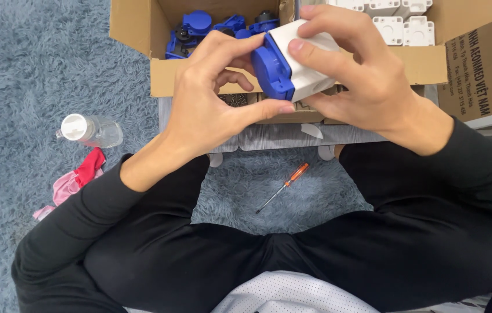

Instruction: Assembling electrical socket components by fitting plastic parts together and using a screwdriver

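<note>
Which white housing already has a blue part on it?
The white housing held in both hands, left hand and right hand: a blue cover sits on its end. The white housings in the cardboard box are bare.

We hold a socket block (298,61) between our left hand (211,95) and right hand (356,75), above the near wall of an open cardboard box (194,75) that stands on the carpet (26,69) ahead of our crossed legs. Inside the box, loose socket covers (199,26) lie in the left part and housings (396,23) in the right. A screwdriver (283,186) lies on the carpet between our knees, while a bottle (89,130) lies to the left with a cloth (75,179) just before it.
</note>
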